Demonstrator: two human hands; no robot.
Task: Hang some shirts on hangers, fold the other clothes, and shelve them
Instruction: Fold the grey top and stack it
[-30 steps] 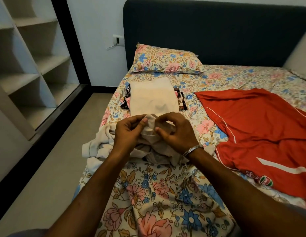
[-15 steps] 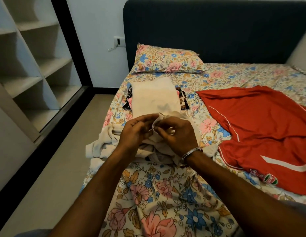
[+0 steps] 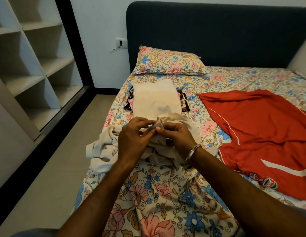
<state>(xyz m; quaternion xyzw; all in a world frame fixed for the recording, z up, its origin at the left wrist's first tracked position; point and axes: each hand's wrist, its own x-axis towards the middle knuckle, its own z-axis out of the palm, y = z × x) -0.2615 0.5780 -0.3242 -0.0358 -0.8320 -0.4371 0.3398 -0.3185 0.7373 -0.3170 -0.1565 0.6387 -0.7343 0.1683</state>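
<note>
Head view: left hand (image 3: 131, 139) and right hand (image 3: 176, 137) pinch beige garment (image 3: 104, 149); red shirt (image 3: 261, 127) badge seemingly unreadable.

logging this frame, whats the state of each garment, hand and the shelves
left hand: pinches a fold of the beige garment
right hand: pinches the same fold
beige garment: crumpled, unfolded, at the bed's edge
cream garment: folded flat, on a patterned dark garment
patterned dark garment: mostly covered
red shirt: spread out flat, unfolded
shelves: open, no clothes seen on them
</note>
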